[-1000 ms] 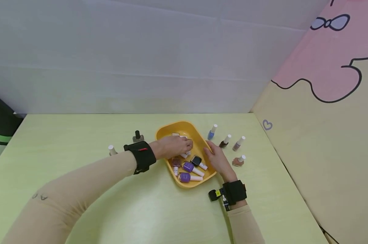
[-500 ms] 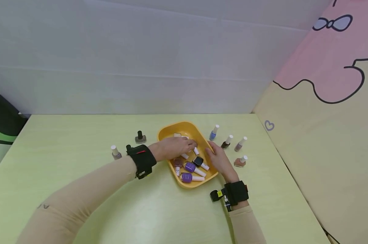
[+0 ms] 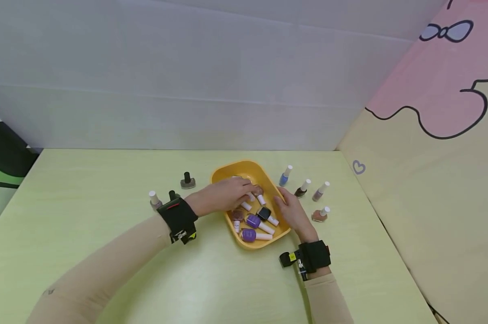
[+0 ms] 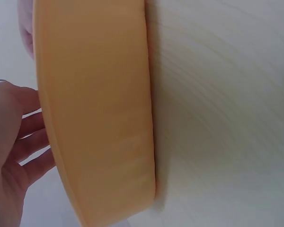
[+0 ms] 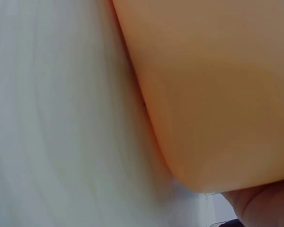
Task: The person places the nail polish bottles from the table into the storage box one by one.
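A yellow plastic tray (image 3: 221, 172) holds several nail polish bottles. My left hand (image 3: 223, 193) reaches over its left side, fingers down among the bottles. In the left wrist view these fingers (image 4: 31, 144) are loosely spread, their tips hidden behind the tray wall. Near them lies a brownish nail polish bottle (image 3: 260, 192). Closer to the front are a black-bodied bottle (image 3: 264, 213) and two purple bottles, one purple bottle (image 3: 248, 235) lying frontmost. My right hand (image 3: 293, 210) grips the tray's right rim, thumb over the edge.
Right of the tray stand a blue bottle (image 3: 284, 178), a dark bottle (image 3: 302, 189), a pale mauve bottle (image 3: 320, 192) and a pinkish-brown bottle (image 3: 320, 216). Left of it are a grey black-capped bottle (image 3: 188, 182), another black cap (image 3: 172, 195) and a white-capped bottle (image 3: 154, 200).
My left hand has shifted over the bottles, its wrist drawing back left, and the brownish bottle now shows beside its fingers. My right hand keeps its hold on the rim.
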`<state>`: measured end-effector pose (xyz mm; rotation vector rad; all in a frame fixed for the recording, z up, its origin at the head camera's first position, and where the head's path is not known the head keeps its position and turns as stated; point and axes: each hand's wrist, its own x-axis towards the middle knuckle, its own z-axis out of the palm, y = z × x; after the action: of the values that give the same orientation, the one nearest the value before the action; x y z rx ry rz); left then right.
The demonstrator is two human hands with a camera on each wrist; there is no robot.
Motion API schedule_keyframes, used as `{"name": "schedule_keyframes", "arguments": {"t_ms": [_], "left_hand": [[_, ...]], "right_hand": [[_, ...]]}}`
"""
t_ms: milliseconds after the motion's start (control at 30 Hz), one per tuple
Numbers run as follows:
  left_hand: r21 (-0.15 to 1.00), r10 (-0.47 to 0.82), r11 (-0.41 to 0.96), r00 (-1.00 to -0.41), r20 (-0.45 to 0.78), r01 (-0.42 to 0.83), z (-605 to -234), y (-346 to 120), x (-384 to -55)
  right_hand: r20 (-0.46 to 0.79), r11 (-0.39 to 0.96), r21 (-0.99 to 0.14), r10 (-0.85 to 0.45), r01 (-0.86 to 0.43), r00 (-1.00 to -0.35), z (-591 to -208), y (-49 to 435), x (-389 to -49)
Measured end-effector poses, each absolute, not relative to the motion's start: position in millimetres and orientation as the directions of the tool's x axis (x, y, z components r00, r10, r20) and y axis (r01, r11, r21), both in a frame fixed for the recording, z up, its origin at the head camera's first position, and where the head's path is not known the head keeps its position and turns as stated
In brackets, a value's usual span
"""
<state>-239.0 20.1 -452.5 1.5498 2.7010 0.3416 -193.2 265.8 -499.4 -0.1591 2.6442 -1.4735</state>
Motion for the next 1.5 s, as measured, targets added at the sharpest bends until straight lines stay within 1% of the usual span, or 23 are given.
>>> {"name": "schedule_keyframes", "arguments": {"t_ms": [167,333,467,567,633,867,1067,1167,1267,1500], "left_hand": [[0.29,0.802,0.523,-0.578,0.153,0.802,-451,15,-236],[0.356,0.715,0.532,-0.633,0.296,0.768,-454,11,-231],[0.386,0.609,0.524,-0.651,0.454,0.759,-461,5,-227],[0.448,0.512,0.515,-0.681,0.524,0.731,-466,0,-223],[0.503,0.448,0.504,-0.71,0.543,0.702,-470,-3,-221],[0.642,0.242,0.486,-0.797,0.554,0.593,-481,-5,-209],[0.783,0.066,0.431,-0.881,0.468,0.448,-493,-4,-197],[0.814,0.014,0.413,-0.897,0.442,0.407,-499,-4,-194],[0.828,-0.025,0.406,-0.901,0.434,0.388,-506,-3,-192],[0.877,-0.098,0.326,-0.91,0.403,0.354,-517,-1,-189]], "right_hand": [[-0.043,0.519,-0.854,-0.149,-0.041,-0.988,-500,267,-193],[-0.048,0.517,-0.855,-0.15,-0.037,-0.987,-501,267,-193],[-0.051,0.512,-0.858,-0.15,-0.034,-0.987,-501,266,-193],[-0.04,0.514,-0.856,-0.153,-0.045,-0.987,-501,266,-193],[-0.033,0.515,-0.855,-0.155,-0.052,-0.987,-500,266,-193],[-0.036,0.512,-0.858,-0.152,-0.047,-0.988,-500,266,-193],[-0.044,0.521,-0.853,-0.153,-0.042,-0.987,-500,266,-193],[-0.041,0.513,-0.857,-0.148,-0.041,-0.988,-500,266,-192],[-0.038,0.504,-0.863,-0.15,-0.043,-0.988,-500,266,-192],[-0.049,0.497,-0.867,-0.149,-0.032,-0.988,-495,263,-190]]}}
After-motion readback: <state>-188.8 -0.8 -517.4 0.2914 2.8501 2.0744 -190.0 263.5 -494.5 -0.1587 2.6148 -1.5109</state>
